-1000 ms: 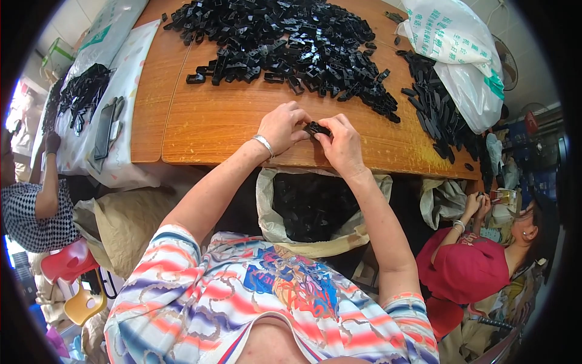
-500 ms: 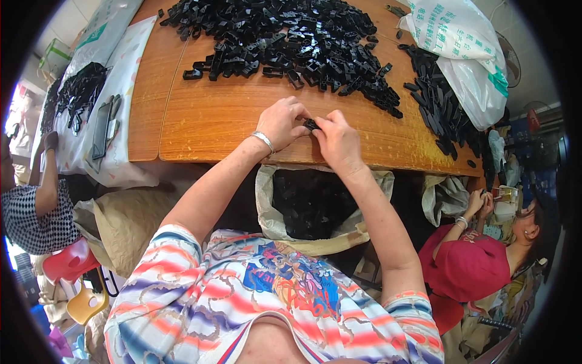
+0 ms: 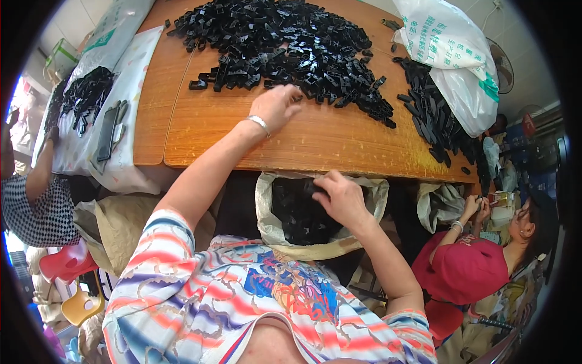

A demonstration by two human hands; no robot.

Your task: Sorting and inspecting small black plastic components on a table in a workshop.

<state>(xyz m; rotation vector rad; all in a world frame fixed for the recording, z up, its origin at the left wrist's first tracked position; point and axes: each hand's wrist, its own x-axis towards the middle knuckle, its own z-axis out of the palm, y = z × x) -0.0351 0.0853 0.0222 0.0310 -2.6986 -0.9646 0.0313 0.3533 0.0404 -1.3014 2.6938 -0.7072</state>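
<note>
My left hand [image 3: 274, 109] is at the near edge of a heap of small black plastic clip-like pieces [image 3: 285, 42] on the wooden table. Its fingers are curled and blurred, with a small dark piece by the fingertips; whether they grip it cannot be made out. Over the mouth of an open pale sack [image 3: 265, 209], below the table edge, is my right hand [image 3: 344, 200]. A black plastic piece [image 3: 311, 187] shows at its bent fingertips. More black pieces [image 3: 297, 218] lie inside the sack, where single shapes are hard to make out.
Long black parts [image 3: 427, 103] lie at the table's right under a white plastic bag [image 3: 454, 54]. A side table on the left carries black pieces [image 3: 88, 91] and a phone-like dark slab [image 3: 108, 133]. People sit on both sides; a brown sack [image 3: 130, 224] stands left.
My hands were together over the table edge around a small black piece. They have separated: the left moved forward to the heap, the right back and down over the sack.
</note>
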